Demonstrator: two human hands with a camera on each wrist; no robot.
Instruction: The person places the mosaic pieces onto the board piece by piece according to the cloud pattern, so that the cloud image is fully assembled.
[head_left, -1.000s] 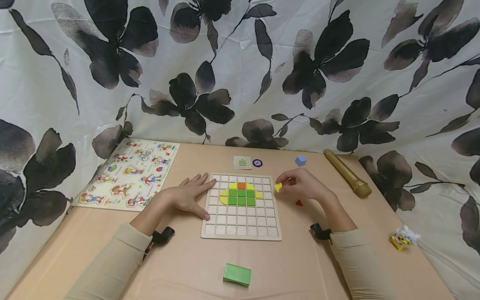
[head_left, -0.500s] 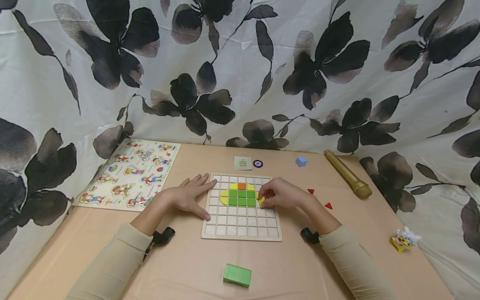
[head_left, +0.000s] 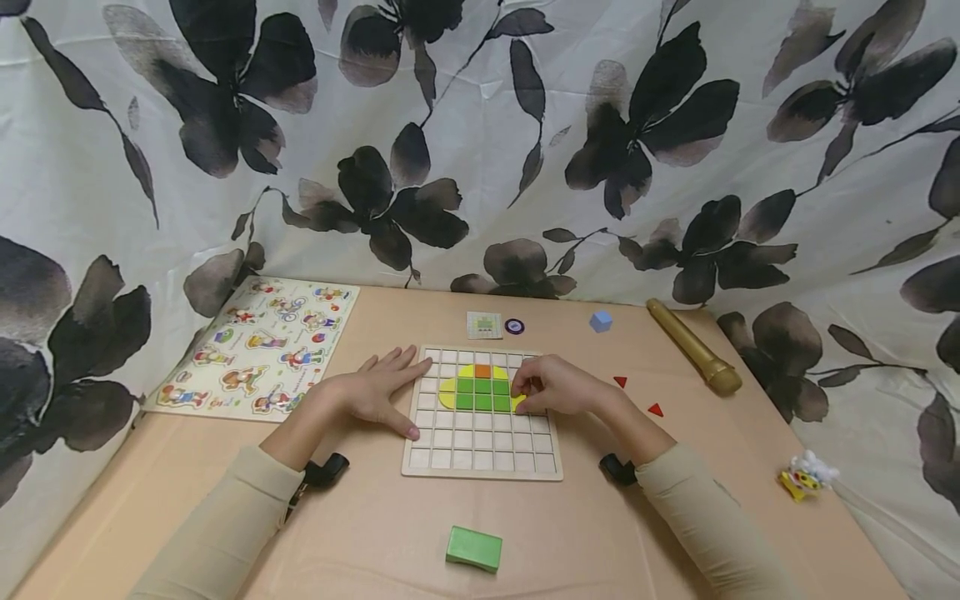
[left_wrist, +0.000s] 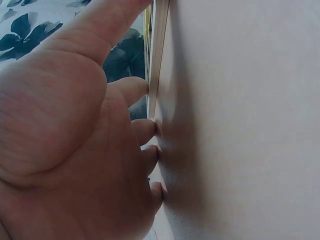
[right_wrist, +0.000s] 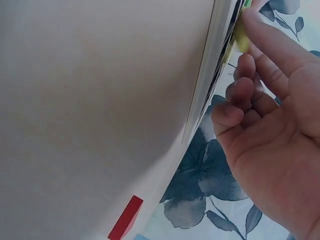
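Observation:
A pale gridded board (head_left: 480, 462) lies on the table, bearing a pattern of green squares (head_left: 483, 395), an orange square (head_left: 483, 372) and yellow rounded pieces. My left hand (head_left: 375, 393) lies spread, with its thumb and index fingertip at the board's left edge. In the left wrist view, straight fingertips touch the table and board side. Over the board's right part, my right hand (head_left: 558, 387) pinches a small yellow piece (right_wrist: 241, 37) between thumb and finger, at the pattern's lower right corner. Its other fingers are curled. That hand partly hides the piece and nearby cells.
Two red triangles (head_left: 656, 410) lie right of the board. Behind it are a small pattern card (head_left: 484, 326), a round dark token (head_left: 514, 327) and a blue block (head_left: 601, 322). A gold microphone (head_left: 693, 346), a toy figure (head_left: 808, 475), a green block (head_left: 474, 548) and a picture sheet (head_left: 258, 350) surround it.
My right hand has moved left with the yellow piece, from beside the board onto the pattern's right side, then stayed there. Two red triangles came into sight. The left hand has stayed put.

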